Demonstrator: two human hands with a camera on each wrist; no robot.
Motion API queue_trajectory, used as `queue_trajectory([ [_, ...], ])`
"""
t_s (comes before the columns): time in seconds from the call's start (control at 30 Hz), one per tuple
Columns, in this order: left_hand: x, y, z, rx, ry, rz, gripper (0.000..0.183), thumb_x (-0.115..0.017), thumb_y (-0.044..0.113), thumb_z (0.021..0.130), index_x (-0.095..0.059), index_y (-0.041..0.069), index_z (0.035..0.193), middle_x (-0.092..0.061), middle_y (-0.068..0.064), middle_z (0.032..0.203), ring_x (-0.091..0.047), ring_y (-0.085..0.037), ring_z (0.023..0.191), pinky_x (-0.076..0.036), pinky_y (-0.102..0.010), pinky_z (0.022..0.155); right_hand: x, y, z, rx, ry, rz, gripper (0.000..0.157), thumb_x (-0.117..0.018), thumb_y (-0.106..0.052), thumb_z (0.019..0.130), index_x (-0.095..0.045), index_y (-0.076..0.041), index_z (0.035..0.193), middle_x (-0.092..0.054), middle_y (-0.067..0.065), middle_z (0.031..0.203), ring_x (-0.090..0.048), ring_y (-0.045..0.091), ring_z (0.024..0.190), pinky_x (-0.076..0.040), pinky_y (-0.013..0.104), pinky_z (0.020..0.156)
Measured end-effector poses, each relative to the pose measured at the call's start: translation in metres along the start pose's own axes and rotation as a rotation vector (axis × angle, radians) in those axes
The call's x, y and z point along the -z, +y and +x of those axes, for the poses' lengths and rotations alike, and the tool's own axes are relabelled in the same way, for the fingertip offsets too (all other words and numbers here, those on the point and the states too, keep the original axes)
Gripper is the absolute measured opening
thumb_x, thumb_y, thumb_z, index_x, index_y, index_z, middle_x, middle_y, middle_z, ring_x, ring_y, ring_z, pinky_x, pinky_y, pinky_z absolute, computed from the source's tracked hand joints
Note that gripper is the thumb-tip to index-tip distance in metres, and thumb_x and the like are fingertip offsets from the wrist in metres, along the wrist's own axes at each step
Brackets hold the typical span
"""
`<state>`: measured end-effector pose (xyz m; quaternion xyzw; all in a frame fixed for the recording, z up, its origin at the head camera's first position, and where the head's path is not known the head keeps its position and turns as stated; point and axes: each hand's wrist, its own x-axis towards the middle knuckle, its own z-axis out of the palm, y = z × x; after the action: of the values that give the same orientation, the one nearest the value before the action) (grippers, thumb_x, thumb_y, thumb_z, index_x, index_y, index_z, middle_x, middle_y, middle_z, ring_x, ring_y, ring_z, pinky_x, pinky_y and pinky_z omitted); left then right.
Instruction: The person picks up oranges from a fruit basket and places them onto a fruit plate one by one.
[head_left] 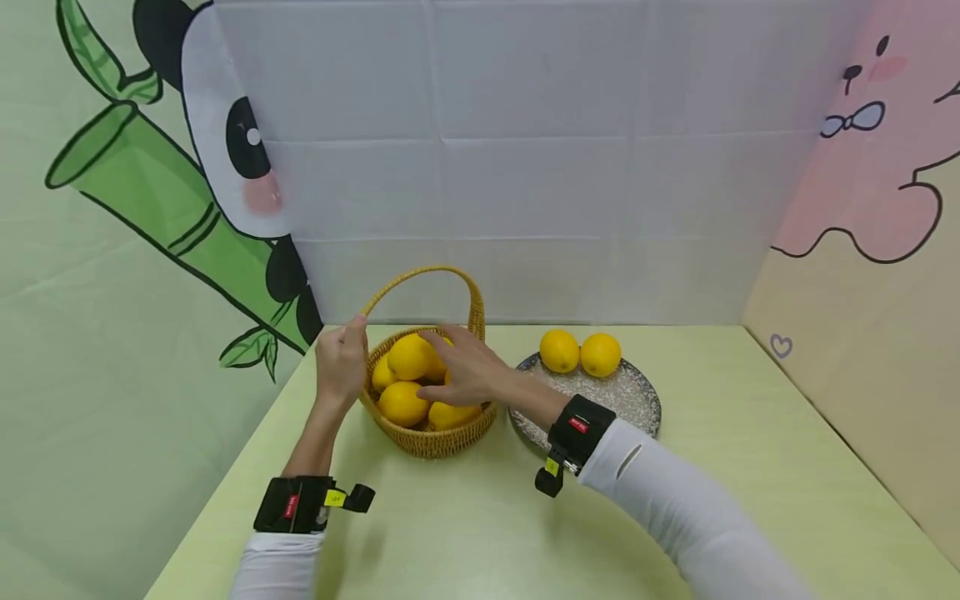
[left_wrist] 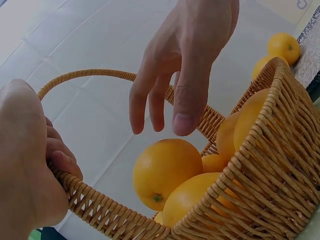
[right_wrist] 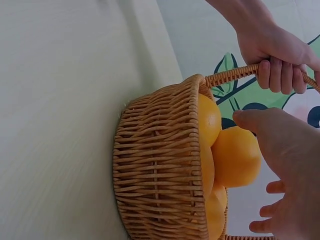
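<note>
A wicker basket (head_left: 435, 444) stands on the table with several oranges in it. My left hand (head_left: 342, 364) grips the left side of its arched handle (head_left: 477, 310), fingers curled round the wicker. Over the basket reaches my right hand (head_left: 472, 367), its thumb and fingers spread apart. In the left wrist view, the right hand's fingers (left_wrist: 145, 102) hang just above the topmost orange (left_wrist: 165, 170), with a small gap between. The right wrist view shows that orange (right_wrist: 236, 157) bulging past the rim, close to the right thumb.
A speckled grey plate (head_left: 626, 400) with a dark rim lies right of the basket, partly behind my right forearm. Two oranges (head_left: 559, 351) sit side by side at its back edge. A pale cloth wall (head_left: 540, 183) rises behind the light green table (head_left: 465, 533).
</note>
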<state>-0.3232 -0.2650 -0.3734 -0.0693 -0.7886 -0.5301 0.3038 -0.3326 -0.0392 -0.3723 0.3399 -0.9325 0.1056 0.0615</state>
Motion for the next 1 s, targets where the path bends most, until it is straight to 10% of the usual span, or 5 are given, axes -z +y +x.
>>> queue_trajectory([
  [1.0,-0.008,0.005,-0.002,0.008,-0.004,0.012,0.067,-0.042,0.049,0.107,-0.044,0.01,0.053,-0.034,0.007,0.045,-0.031,-0.017,0.04,-0.021,-0.026,0.038,-0.021,-0.026,0.055,-0.17,0.019,0.005,0.078,-0.063,-0.06,0.094,-0.043,-0.019,0.157,-0.038,0.012,0.156,-0.045,0.03,0.131,-0.053,0.042,0.094],
])
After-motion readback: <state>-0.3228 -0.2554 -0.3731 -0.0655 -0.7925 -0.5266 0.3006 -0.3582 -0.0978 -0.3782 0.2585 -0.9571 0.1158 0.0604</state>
